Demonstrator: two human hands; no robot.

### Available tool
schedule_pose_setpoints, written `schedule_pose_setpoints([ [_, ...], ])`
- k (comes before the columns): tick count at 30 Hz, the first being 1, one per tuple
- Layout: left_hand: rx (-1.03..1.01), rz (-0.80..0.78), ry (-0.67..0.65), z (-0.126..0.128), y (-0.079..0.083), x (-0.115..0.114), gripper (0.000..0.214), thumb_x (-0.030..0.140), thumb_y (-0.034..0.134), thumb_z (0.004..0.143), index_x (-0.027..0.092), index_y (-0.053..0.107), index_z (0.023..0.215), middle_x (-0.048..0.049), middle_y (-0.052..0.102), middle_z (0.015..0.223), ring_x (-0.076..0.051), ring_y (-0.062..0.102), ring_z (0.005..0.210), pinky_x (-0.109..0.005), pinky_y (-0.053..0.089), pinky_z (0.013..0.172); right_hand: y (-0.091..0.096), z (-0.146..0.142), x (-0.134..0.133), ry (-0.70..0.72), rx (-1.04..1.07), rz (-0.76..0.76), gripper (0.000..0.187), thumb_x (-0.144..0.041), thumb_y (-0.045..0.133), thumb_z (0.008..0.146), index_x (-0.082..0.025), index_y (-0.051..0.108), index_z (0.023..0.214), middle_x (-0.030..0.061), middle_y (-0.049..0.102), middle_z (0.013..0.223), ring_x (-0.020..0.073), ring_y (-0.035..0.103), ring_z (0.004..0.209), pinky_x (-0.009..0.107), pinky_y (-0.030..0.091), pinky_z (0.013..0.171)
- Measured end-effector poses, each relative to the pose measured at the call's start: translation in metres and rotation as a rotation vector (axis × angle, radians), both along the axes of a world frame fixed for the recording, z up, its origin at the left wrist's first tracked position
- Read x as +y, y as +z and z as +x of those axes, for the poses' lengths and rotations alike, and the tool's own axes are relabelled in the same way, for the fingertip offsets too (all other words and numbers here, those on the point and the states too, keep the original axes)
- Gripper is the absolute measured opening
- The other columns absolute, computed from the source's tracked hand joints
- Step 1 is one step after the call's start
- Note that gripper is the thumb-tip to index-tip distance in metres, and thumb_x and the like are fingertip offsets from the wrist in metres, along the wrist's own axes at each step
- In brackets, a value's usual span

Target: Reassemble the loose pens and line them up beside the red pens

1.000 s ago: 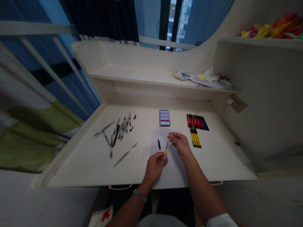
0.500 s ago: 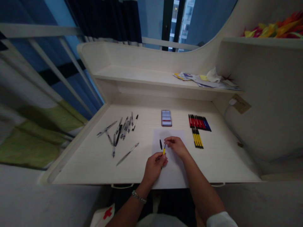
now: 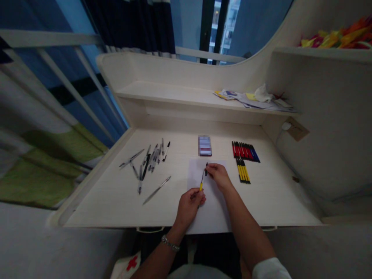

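Note:
My left hand (image 3: 190,202) is closed around a yellow pen (image 3: 201,186), with a thin pale refill sticking up out of its barrel. The lower end of the pen is mostly hidden by my fingers. Just above, my right hand (image 3: 218,175) pinches a small black pen cap (image 3: 206,169), held upright close to the refill's tip. Both hands are over a white sheet of paper (image 3: 193,166). To the right lie several yellow pens (image 3: 243,171) side by side, below a row of red pens (image 3: 241,149) and blue pens (image 3: 254,153).
Several clear and black pens (image 3: 151,159) lie scattered on the left of the white desk (image 3: 110,209), with one clear pen (image 3: 157,190) apart from them. A phone (image 3: 205,145) lies beyond the paper. Papers (image 3: 247,99) rest on the shelf (image 3: 174,94) at the back.
The black cap that lay on the paper is now in my right hand, which has moved slightly up and away from the yellow pen. My left hand stays in place.

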State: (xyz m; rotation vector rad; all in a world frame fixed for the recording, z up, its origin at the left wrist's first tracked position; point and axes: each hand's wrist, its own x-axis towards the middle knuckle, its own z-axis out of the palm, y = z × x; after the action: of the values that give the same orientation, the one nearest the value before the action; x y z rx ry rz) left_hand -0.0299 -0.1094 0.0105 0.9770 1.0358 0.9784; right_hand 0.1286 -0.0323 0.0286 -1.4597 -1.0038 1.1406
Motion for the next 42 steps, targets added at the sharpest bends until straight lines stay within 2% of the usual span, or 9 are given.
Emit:
schedule_pose_setpoints([
  [3, -0.017, 0.003, -0.003, 0.003, -0.002, -0.001, 0.038, 0.044, 0.071, 0.072, 0.012, 0.069, 0.092, -0.0083, 0.071, 0.078, -0.018, 0.068, 0.07, -0.031, 0.056, 0.069, 0.02, 0.007, -0.007, -0.087, 0.223, 0.076, 0.044, -0.045, 0.072, 0.061, -0.016, 0.066, 0.094, 0.0067, 0.07, 0.082, 0.0123, 0.055, 0.06, 0.024, 0.04, 0.054],
  [8, -0.02, 0.013, -0.027, 0.006, 0.0, -0.003, 0.038, 0.044, 0.071, 0.072, 0.013, 0.07, 0.092, -0.0087, 0.071, 0.079, -0.018, 0.068, 0.07, -0.031, 0.056, 0.07, 0.04, 0.006, -0.012, -0.116, 0.281, 0.124, 0.037, -0.04, 0.074, 0.062, -0.017, 0.065, 0.09, 0.0054, 0.069, 0.079, 0.0117, 0.054, 0.06, 0.024, 0.039, 0.054],
  [24, 0.024, 0.055, -0.055, 0.004, 0.002, -0.004, 0.036, 0.044, 0.069, 0.074, 0.012, 0.069, 0.092, -0.0082, 0.07, 0.078, -0.017, 0.066, 0.068, -0.029, 0.054, 0.068, 0.037, 0.003, -0.013, -0.068, 0.212, 0.138, 0.037, -0.04, 0.072, 0.063, -0.016, 0.066, 0.092, 0.0055, 0.069, 0.078, 0.0104, 0.051, 0.056, 0.023, 0.035, 0.05],
  [33, 0.03, 0.07, -0.071, 0.004, -0.004, -0.004, 0.034, 0.043, 0.067, 0.075, 0.013, 0.069, 0.091, -0.0067, 0.069, 0.076, -0.015, 0.063, 0.065, -0.027, 0.051, 0.065, 0.04, 0.005, -0.015, -0.049, 0.149, 0.164, 0.032, -0.037, 0.072, 0.064, -0.017, 0.067, 0.089, 0.003, 0.067, 0.071, 0.0106, 0.05, 0.054, 0.024, 0.035, 0.05],
  [42, 0.071, 0.075, -0.094, 0.004, 0.001, -0.004, 0.034, 0.043, 0.067, 0.076, 0.013, 0.07, 0.091, -0.0067, 0.069, 0.077, -0.015, 0.064, 0.066, -0.026, 0.051, 0.064, 0.039, 0.008, -0.016, -0.048, 0.13, 0.161, 0.032, -0.037, 0.072, 0.064, -0.016, 0.067, 0.089, 0.003, 0.067, 0.071, 0.0104, 0.05, 0.053, 0.025, 0.035, 0.05],
])
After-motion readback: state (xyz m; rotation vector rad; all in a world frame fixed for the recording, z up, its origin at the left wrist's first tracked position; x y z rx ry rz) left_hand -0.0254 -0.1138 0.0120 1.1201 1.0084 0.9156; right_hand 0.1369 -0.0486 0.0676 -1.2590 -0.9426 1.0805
